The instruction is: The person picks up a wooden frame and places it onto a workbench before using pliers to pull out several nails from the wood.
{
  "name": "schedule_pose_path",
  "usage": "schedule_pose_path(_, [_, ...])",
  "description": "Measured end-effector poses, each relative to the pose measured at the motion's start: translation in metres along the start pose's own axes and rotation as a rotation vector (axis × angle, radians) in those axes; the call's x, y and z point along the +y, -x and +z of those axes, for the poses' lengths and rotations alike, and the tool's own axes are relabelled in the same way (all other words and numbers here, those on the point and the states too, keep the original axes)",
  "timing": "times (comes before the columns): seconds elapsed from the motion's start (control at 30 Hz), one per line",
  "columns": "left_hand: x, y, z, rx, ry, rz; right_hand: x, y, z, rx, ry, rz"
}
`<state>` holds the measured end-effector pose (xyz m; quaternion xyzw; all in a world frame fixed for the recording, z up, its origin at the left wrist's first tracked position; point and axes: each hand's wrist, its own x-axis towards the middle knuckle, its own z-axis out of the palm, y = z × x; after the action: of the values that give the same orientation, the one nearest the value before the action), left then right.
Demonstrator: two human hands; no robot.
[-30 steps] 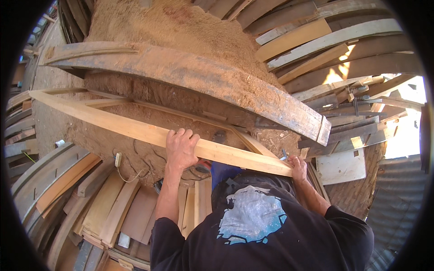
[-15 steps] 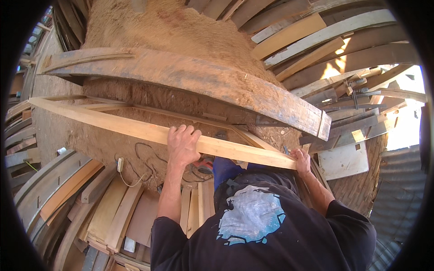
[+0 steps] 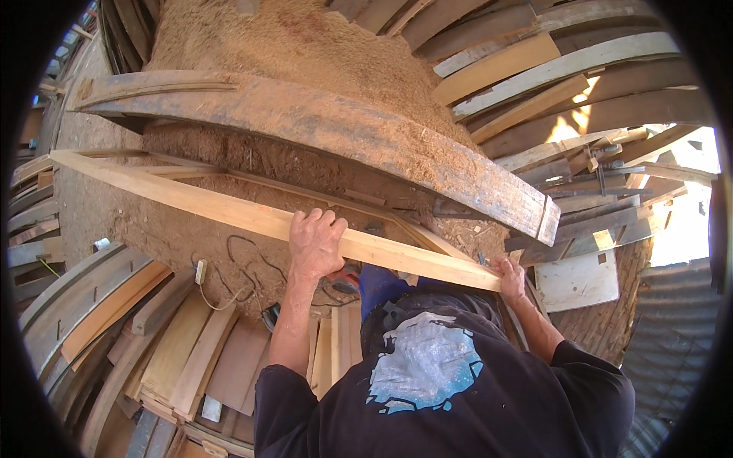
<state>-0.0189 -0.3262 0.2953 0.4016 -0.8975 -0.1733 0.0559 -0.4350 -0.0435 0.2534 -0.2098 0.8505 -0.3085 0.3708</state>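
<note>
Fingers point(image 3: 319, 219) of the left hand point(image 3: 315, 246) are bent closely over the far edge of one light plank point(image 3: 214, 210), as the head view shows. They have hold of it, with the back of the hand turned upward; the thumb is hidden. The left forearm rises almost straight from the black sleeve below, and the wrist lies just beside the near edge of the plank. The right hand point(image 3: 511, 276) is closed around the right end of this same plank, its fingers curled and smaller to see; its forearm slants up and leftward from the other sleeve.

The light plank lies across the middle, in front of the person's body, running from the far left down to the right hand. Behind it is one narrow rail point(image 3: 305, 195), which comes near to it at the right; whether they are joined, I cannot tell.

Beyond these lies one large weathered beam point(image 3: 321, 126), dusty with brown sawdust, and one thin strip point(image 3: 164, 87) rests along its left part. Near the left forearm I count one red and black tool point(image 3: 347, 282) and one white socket block point(image 3: 201, 272) with a cord. At the right there is one white board point(image 3: 578, 281) with a small hole. Many curved planks point(image 3: 84, 305) are stacked at the lower left, too overlapped for an exact count.
</note>
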Motion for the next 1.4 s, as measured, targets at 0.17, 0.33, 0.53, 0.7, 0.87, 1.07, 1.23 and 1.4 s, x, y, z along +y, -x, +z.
schedule_pose_path(0.17, [-0.001, -0.002, 0.003, 0.018, -0.029, 0.002, -0.001, -0.003, -0.001, -0.010, 0.004, -0.004])
schedule_pose_path(0.33, [-0.001, -0.003, 0.004, -0.004, -0.043, -0.006, -0.007, -0.002, -0.001, -0.018, -0.004, 0.013])
schedule_pose_path(0.53, [0.001, -0.005, 0.003, 0.010, -0.041, -0.010, -0.002, -0.006, -0.004, -0.039, 0.044, -0.040])
schedule_pose_path(0.7, [0.001, -0.008, 0.003, 0.009, -0.048, -0.021, -0.005, -0.009, -0.005, -0.060, 0.080, -0.067])
schedule_pose_path(0.87, [0.001, -0.012, 0.003, 0.011, -0.046, -0.016, -0.011, -0.011, -0.006, -0.062, 0.084, -0.059])
schedule_pose_path(1.07, [0.000, -0.012, 0.002, 0.015, -0.049, -0.009, -0.011, -0.012, -0.006, -0.074, 0.074, -0.046])
schedule_pose_path(1.23, [0.003, -0.003, 0.000, 0.007, -0.026, -0.006, -0.006, -0.001, -0.002, -0.057, 0.074, -0.008])
schedule_pose_path(1.4, [0.005, 0.007, -0.002, -0.007, -0.009, 0.002, 0.019, 0.004, -0.001, -0.037, 0.033, -0.082])
